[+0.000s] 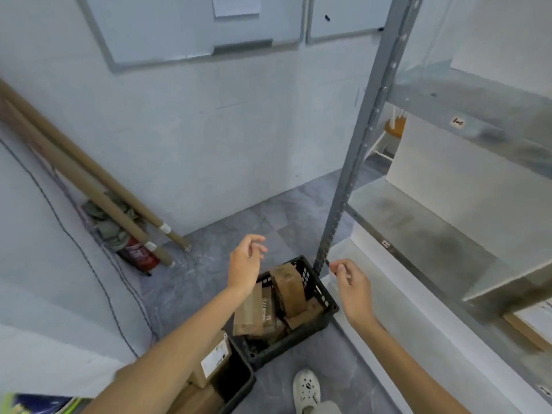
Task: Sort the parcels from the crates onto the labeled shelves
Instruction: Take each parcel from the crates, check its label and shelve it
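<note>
A black plastic crate [324,316] stands on the floor at the foot of the shelf post and holds several brown cardboard parcels [288,289]. A second black crate [239,386] nearer to me holds a parcel with a white label [213,360]. My left hand [245,264] hovers over the far crate's left side, fingers loosely curled and empty. To the right, my right hand [352,288] hangs above the crate's right rim, also loosely curled with nothing in it. The grey metal shelves [418,231] at the right carry small labels [457,122] on their front edges.
The grey shelf post [355,156] rises just behind the far crate. Cardboard tubes [89,180], a red fire extinguisher [140,255] and a cable lean by the left wall. My white shoe [306,389] stands on the grey tiled floor. A flat parcel [528,324] lies on a low shelf.
</note>
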{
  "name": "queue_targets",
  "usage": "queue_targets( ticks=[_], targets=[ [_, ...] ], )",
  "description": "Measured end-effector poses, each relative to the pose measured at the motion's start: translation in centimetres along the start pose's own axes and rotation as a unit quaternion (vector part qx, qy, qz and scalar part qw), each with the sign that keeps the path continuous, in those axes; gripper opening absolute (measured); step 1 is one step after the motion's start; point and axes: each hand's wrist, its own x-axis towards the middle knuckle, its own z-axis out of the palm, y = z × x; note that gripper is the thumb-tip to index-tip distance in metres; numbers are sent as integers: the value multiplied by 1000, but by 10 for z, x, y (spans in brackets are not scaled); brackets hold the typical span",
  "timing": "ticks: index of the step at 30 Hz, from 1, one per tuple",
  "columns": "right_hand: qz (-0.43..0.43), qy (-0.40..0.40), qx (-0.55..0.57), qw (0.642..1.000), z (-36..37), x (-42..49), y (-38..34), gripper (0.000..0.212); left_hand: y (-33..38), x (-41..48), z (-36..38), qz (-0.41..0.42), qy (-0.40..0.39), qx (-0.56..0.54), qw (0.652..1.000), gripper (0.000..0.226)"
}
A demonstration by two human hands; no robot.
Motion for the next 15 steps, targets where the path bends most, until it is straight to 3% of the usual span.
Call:
queue_targets(
  ticks=[8, 15],
  targets=[
    [43, -132, -44, 989, 57, 54, 28, 23, -57, 32, -23, -107, 64, 35, 992, 23],
    [104, -277, -100, 950, 101, 92, 57, 22, -102, 54, -26, -224, 82, 66, 969, 17]
  ],
)
